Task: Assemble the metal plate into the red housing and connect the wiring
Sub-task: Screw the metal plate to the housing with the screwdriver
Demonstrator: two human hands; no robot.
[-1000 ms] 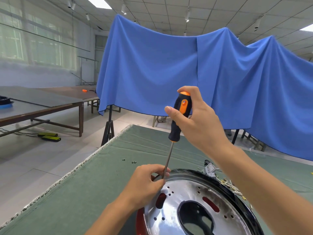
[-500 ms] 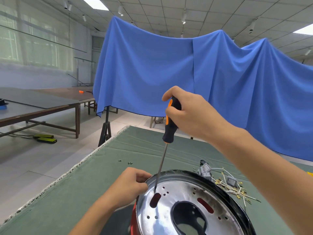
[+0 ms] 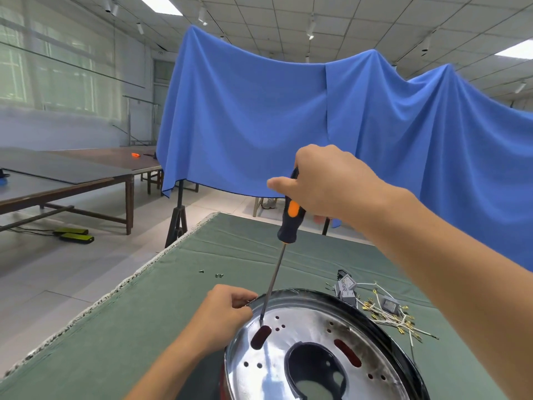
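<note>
Screwing down the plate (image 3: 311, 336): right hand (image 3: 331, 183) grips the screwdriver (image 3: 288, 223), left hand (image 3: 227, 316) pinches the near-left rim (wiring next); keep turning.

Black-and-orange screwdriver handle (image 3: 290, 217), shiny silver plate (image 3: 311, 330), plain green tablecloth (image 3: 144, 327).

Lower centre: metal plate (image 3: 311, 339) mostly open on top; screwdriver (image 3: 284, 241) stands near-vertical on upper-left rim zone, right hand (image 3: 328, 183) and forearm cross diagonally above plate's right side. Left hand (image 3: 225, 316) blocks plate's left edge. Wiring bundle (image 3: 383, 310) clutters cloth right of plate. Green cloth (image 3: 129, 327) lower left free to table edge; few loose screws (image 3: 219, 275) mid-frame. Blue drape (image 3: 288, 116) walls off the back.
</note>
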